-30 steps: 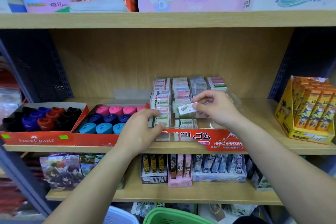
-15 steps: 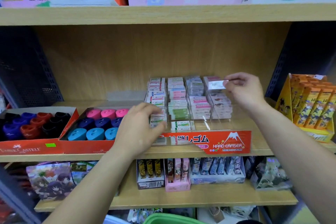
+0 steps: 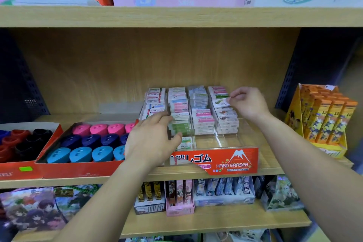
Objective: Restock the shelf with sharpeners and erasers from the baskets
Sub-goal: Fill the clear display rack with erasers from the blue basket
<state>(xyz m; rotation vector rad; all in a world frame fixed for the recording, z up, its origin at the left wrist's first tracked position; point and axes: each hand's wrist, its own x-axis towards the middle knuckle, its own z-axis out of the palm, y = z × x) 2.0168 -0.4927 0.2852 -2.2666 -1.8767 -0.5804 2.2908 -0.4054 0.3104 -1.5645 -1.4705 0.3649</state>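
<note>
A clear eraser display [image 3: 243, 139] with a red "Hard Eraser" front stands on the middle shelf, holding several rows of small wrapped erasers. My right hand [image 3: 248, 103] pinches one white eraser [image 3: 221, 102] at the back of the rightmost row. My left hand [image 3: 152, 139] reaches into the display's left rows, fingers curled over the erasers there; what it holds is hidden. To the left, a red tray [image 3: 78, 170] holds pink, navy and blue sharpeners [image 3: 80, 154].
Another red tray [image 3: 17, 172] of dark, red and blue sharpeners sits at far left. An orange box display [image 3: 324, 122] stands at the right. The shelf board [image 3: 176, 16] above carries pen boxes; the shelf below holds card packs [image 3: 222, 190].
My right hand carried the eraser from the display's middle to the back of the rightmost row and lowered it slightly. My left hand stayed at the left rows.
</note>
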